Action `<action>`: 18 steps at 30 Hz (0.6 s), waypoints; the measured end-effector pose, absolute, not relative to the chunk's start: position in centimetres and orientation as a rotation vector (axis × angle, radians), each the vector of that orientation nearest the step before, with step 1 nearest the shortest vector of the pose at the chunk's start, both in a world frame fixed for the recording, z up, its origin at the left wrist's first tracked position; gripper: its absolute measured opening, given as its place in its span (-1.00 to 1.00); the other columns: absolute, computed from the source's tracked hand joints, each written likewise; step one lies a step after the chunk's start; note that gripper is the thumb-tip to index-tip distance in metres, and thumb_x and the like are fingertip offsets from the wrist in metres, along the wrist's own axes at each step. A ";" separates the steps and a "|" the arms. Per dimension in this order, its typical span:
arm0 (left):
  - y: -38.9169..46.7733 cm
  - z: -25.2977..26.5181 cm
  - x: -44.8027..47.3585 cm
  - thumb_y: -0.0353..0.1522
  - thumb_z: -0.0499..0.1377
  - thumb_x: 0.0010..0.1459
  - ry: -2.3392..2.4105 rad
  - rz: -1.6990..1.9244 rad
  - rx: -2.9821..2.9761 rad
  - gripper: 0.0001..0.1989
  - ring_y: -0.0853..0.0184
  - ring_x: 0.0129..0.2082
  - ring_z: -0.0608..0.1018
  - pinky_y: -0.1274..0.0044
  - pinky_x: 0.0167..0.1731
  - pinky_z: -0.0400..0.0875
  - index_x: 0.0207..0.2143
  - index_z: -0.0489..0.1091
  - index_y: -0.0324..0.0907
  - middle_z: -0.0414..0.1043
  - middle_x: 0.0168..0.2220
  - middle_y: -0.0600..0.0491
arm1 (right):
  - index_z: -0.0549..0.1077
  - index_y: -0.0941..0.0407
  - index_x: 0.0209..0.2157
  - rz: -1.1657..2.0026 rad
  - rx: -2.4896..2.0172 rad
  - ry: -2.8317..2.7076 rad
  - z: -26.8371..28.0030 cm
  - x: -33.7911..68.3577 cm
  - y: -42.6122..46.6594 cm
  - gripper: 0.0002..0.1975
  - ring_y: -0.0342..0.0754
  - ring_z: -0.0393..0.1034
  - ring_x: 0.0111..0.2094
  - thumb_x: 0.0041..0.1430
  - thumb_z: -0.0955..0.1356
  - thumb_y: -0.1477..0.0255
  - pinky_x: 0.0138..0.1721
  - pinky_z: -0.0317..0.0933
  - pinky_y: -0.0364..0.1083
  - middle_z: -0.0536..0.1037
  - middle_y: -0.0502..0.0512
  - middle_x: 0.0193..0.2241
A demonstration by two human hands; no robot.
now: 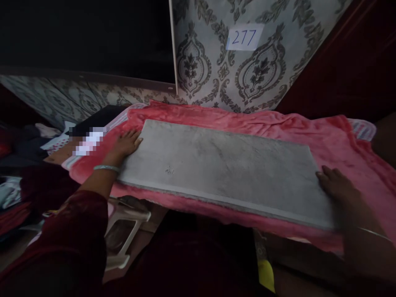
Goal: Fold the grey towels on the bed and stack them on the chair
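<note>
A long grey piece of fabric (216,169), flat and folded into a rectangle, lies across a pink plush blanket (192,111). It has a small dark mark near its left end and a pale band along its near edge. My left hand (126,143) rests at the fabric's left end, fingers stretched out and thumb against the edge. At the opposite end, my right hand (338,187) lies beside the right edge with its fingers extended, partly in shadow. Neither hand has the fabric visibly gripped.
The blanket covers an ironing-board-like surface whose striped edge (365,128) shows at the right. A white plastic stool (133,227) stands below on the left. Behind are a large dark screen (86,41) and a patterned wall with a paper (245,37) marked 277. Clothes lie at far left.
</note>
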State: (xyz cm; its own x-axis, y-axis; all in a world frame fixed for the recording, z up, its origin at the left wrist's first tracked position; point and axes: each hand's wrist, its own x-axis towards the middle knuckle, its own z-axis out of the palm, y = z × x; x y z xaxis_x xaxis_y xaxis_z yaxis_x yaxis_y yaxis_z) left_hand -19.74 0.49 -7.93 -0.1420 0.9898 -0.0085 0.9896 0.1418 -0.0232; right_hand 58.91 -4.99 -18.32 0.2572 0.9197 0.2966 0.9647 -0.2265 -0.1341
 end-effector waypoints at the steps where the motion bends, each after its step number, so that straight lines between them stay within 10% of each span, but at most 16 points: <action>1: 0.0 -7.8 -18.8 -0.18 -0.17 0.43 -2.393 0.005 -1.984 -0.37 -0.05 0.46 -0.07 0.04 0.35 -0.12 0.44 -0.05 -0.28 -0.21 0.49 -0.21 | 0.35 0.09 0.31 -0.200 -2.309 -1.642 -17.7 57.6 -5.7 -0.14 0.61 0.24 0.17 0.32 -0.08 -0.12 -0.08 0.14 0.59 0.39 0.62 0.14; 10: -8.1 -12.0 -2.9 -0.03 -0.06 0.37 -1.496 -0.116 -2.772 -0.37 0.06 0.47 -0.06 0.04 0.38 -0.17 0.42 0.03 0.05 -0.10 0.48 0.02 | 0.12 -0.04 0.41 -0.153 -1.989 -2.267 -15.2 33.9 -10.5 -0.39 0.25 -0.12 0.42 0.43 0.05 0.10 0.27 0.01 0.40 0.02 0.10 0.44; 18: -10.1 -12.1 -7.0 -0.03 -0.13 0.37 -1.742 0.003 -2.571 -0.34 0.07 0.47 -0.04 0.07 0.38 -0.13 0.43 0.02 -0.03 -0.09 0.48 0.01 | 0.09 -0.02 0.43 -0.176 -2.155 -2.157 -16.6 38.1 -13.7 -0.37 0.19 -0.06 0.41 0.42 0.05 0.09 0.30 0.01 0.30 0.08 0.12 0.42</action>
State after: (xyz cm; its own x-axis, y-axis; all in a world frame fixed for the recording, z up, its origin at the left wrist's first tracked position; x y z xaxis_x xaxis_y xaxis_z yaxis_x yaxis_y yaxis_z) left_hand -6.97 -10.11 -12.13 0.3707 0.9286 0.0189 0.9285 -0.3700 -0.0308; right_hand 38.10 -13.70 -16.61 -0.0019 0.9897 0.1429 0.9998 -0.0009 0.0194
